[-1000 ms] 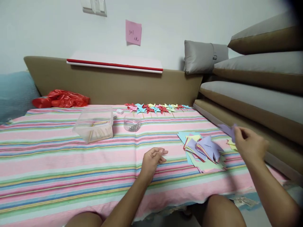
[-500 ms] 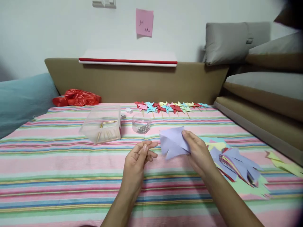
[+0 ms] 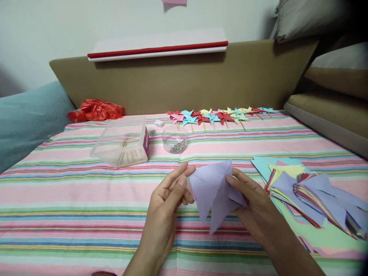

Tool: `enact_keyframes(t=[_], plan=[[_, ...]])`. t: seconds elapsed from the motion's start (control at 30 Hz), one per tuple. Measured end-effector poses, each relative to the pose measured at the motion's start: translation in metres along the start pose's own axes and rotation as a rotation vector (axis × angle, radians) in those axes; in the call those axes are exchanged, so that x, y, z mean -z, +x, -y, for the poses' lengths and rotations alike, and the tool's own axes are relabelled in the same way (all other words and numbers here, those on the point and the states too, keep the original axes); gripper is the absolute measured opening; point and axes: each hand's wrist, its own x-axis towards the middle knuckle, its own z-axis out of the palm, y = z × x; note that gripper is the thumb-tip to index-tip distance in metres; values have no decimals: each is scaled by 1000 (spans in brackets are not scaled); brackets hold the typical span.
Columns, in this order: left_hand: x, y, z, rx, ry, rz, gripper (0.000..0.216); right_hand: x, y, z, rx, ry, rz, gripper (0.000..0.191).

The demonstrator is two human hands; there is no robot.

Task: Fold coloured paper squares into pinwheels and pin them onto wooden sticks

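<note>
Pinching lilac cut paper [image 3: 212, 191] in right hand [image 3: 255, 209], left hand [image 3: 168, 201] open, fingertips touching its edge

One head-worn camera looks forward and down, close over the striped bench [image 3: 86, 191], facing the far wall.

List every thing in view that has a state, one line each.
lilac paper: cut into flaps, held up off the cloth
right hand: pinching the paper
left hand: open, fingertips at the paper's edge
clear box: lidless, sticks inside
small cup: holds metal pins
paper stack: fanned
pinwheels: assembled, in a row
</note>
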Motion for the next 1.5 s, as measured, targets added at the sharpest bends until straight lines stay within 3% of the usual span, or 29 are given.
enact_keyframes(t=[0.23,0.4,0.6,0.8,0.93,1.07,1.3,1.5], plan=[[-1,0,8,-24,84,-7,65,-4,-2,-4,141,-57,32,31],[-4,-2,7,115,22,93,46,-7,-4,-6,177,-96,61,29],[-3,-3,2,111,-69,26,46,-4,-6,-11,218,-152,62,23],[-3,-4,0,140,-48,9,42,-1,-5,-12,249,-223,53,34],[-3,-3,-1,121,28,9,43,-1,-3,-11,380,-315,-64,35],[-1,0,1,145,161,88,50,3,-3,-7,472,-538,-205,39],[-2,3,10,143,254,237,36,2,-5,-2,495,-630,-25,54],[-4,5,12,39,41,53,42,1,-4,-12,549,-525,60,77]])
